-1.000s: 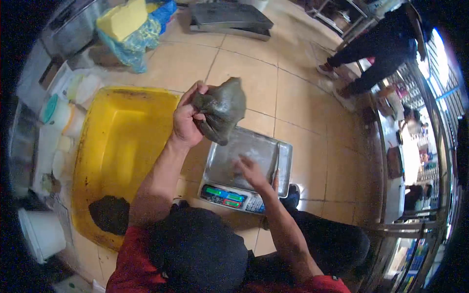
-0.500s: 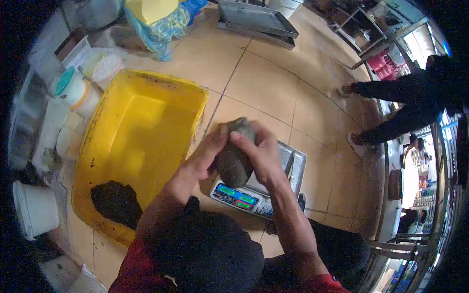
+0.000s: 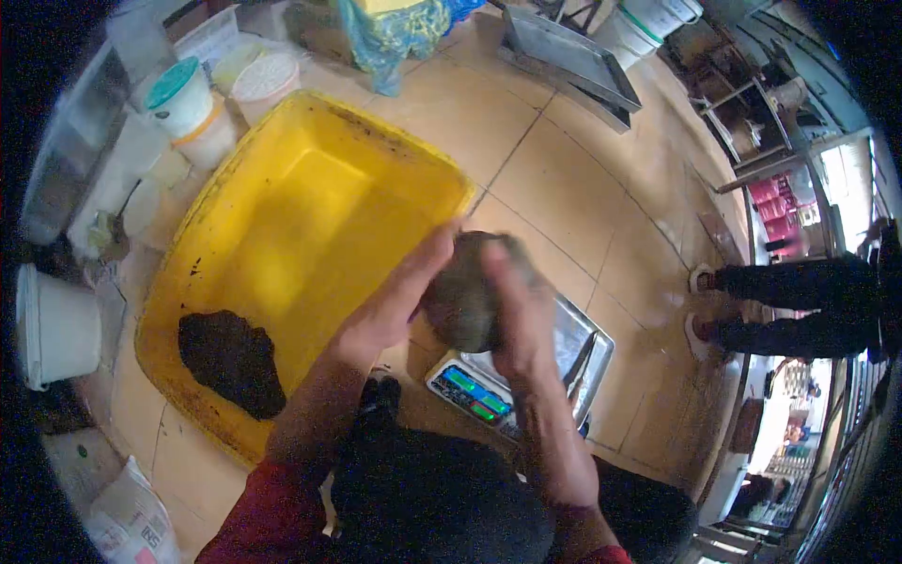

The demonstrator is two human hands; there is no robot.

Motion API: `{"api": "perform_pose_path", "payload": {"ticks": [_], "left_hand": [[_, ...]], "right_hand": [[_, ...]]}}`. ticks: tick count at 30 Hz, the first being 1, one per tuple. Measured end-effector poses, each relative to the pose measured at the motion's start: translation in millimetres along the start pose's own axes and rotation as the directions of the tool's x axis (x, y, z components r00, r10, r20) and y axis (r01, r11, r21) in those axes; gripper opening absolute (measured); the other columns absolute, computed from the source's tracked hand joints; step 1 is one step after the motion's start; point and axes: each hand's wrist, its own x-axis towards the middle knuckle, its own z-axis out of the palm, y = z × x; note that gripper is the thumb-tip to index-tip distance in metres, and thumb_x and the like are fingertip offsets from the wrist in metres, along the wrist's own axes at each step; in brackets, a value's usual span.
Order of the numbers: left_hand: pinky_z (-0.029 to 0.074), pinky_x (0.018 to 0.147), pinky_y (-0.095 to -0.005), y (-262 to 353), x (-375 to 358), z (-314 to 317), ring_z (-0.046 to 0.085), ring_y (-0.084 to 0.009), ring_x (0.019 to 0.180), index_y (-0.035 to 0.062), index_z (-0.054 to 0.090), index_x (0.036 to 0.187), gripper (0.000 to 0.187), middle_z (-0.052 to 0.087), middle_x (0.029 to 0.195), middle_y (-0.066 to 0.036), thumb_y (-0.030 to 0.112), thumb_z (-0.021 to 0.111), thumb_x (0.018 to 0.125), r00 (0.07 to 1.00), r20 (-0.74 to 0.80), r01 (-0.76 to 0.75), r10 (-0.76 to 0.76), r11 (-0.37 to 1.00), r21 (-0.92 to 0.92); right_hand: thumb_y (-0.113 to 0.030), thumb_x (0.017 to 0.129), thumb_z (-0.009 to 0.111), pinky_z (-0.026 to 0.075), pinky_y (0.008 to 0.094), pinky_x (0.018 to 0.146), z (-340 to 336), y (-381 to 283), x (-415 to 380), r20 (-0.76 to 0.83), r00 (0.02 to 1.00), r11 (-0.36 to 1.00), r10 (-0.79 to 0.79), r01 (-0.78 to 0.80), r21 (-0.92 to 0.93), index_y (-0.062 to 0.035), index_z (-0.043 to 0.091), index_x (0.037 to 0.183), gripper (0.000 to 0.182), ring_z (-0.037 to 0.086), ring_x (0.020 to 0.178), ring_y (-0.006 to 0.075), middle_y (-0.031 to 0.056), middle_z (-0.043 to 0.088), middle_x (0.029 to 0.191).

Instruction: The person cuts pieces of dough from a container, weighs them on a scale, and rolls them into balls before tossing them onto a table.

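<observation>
A rounded lump of dark dough is held between my two hands, above the near side of the digital scale. My left hand presses its left side with the fingers pointing away from me. On the other side my right hand, smeared by motion, cups the lump with its thumb over the top. The scale's display is lit. A thin, dark blade-like tool lies on its metal pan. A larger dark dough mass rests in the near left corner of the yellow tub.
White buckets and tubs line the left side, with another white bucket nearer me. Metal trays lie on the tiled floor ahead, by a blue plastic bag. A person's legs stand at the right.
The view has turned, so tub, trays and scale appear shifted. My hands have turned the lump, which looks rounder now; earlier it was more elongated. The person at the right has their legs closer together.
</observation>
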Motion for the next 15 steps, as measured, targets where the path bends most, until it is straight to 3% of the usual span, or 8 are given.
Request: {"api": "perform_pose_path", "payload": {"ticks": [1,3,4,6,8,10,12,15], "left_hand": [[0.026,0.106,-0.0390,-2,-9,-18,0.032,-0.0226,0.129,0.0049,0.033,0.137,0.068,0.038,0.137,-0.011,0.053,0.043,0.089,0.999,-0.044,-0.036,0.033,0.997,-0.065],[0.034,0.101,-0.0407,8,-28,-41,0.044,-0.0245,0.119,0.0046,0.040,0.131,0.059,0.046,0.129,-0.012,0.048,0.039,0.091,0.987,-0.141,-0.116,0.081,0.959,-0.260],[0.039,0.097,-0.0419,23,-35,-40,0.053,-0.0259,0.110,0.0048,0.045,0.127,0.054,0.053,0.123,-0.013,0.045,0.037,0.092,0.976,-0.194,-0.168,0.098,0.907,-0.385],[0.043,0.093,-0.0427,27,-40,-60,0.057,-0.0268,0.104,0.0057,0.049,0.123,0.051,0.057,0.117,-0.012,0.045,0.035,0.092,0.905,-0.384,-0.348,0.181,0.836,-0.425],[0.045,0.090,-0.0435,30,-53,-89,0.058,-0.0271,0.101,0.0062,0.050,0.119,0.050,0.059,0.113,-0.011,0.045,0.034,0.092,0.780,-0.587,-0.493,0.219,0.792,-0.359],[0.046,0.089,-0.0443,23,-73,-119,0.058,-0.0268,0.101,0.0064,0.051,0.117,0.051,0.059,0.112,-0.010,0.047,0.034,0.092,0.605,-0.768,-0.558,0.210,0.800,-0.220],[0.047,0.087,-0.0456,27,-90,-126,0.058,-0.0268,0.101,0.0066,0.051,0.117,0.050,0.059,0.110,-0.010,0.047,0.033,0.092,0.525,-0.826,-0.562,0.204,0.812,-0.157],[0.047,0.085,-0.0468,24,-111,-129,0.058,-0.0265,0.101,0.0070,0.051,0.116,0.050,0.058,0.109,-0.010,0.047,0.033,0.092,0.486,-0.853,-0.562,0.190,0.815,-0.139]], "right_hand": [[-0.040,0.078,0.068,0.048,0.0319,0.077,13,1,2,0.168,0.986,0.992,0.011,0.010,-0.127,0.0029,0.055,0.111,0.056,0.059,0.089,0.0219,0.0139,0.062,0.100],[-0.038,0.083,0.063,0.045,0.0318,0.083,21,14,31,0.391,0.919,0.999,-0.044,0.043,0.011,0.0015,0.055,0.111,0.048,0.057,0.095,0.0219,0.0147,0.060,0.104],[-0.037,0.085,0.060,0.044,0.0311,0.084,28,18,47,0.286,0.935,0.966,-0.211,0.245,-0.086,0.0003,0.056,0.111,0.046,0.056,0.096,0.0225,0.0143,0.060,0.105],[-0.036,0.088,0.054,0.043,0.0297,0.087,46,29,73,0.138,0.823,0.759,-0.552,0.563,-0.327,-0.0022,0.056,0.112,0.042,0.056,0.098,0.0238,0.0134,0.060,0.108],[-0.046,0.087,0.046,0.038,0.0374,0.091,54,66,73,0.598,0.726,0.478,-0.340,0.681,-0.555,-0.0030,0.059,0.107,0.049,0.057,0.097,0.0259,0.0131,0.061,0.102],[-0.056,0.086,0.038,0.034,0.0451,0.094,54,117,59,0.828,0.557,0.119,0.071,0.819,-0.561,-0.0039,0.062,0.101,0.059,0.058,0.095,0.0281,0.0128,0.063,0.097],[-0.065,0.085,0.030,0.029,0.0528,0.098,54,145,50,0.752,0.379,-0.181,0.539,0.924,-0.336,-0.0047,0.065,0.095,0.071,0.058,0.094,0.0303,0.0124,0.064,0.092],[-0.069,0.083,0.027,0.019,0.0593,0.101,69,104,100,0.598,0.567,-0.353,0.567,0.823,-0.445,-0.0050,0.069,0.087,0.077,0.060,0.093,0.0288,0.0135,0.066,0.087]]}}
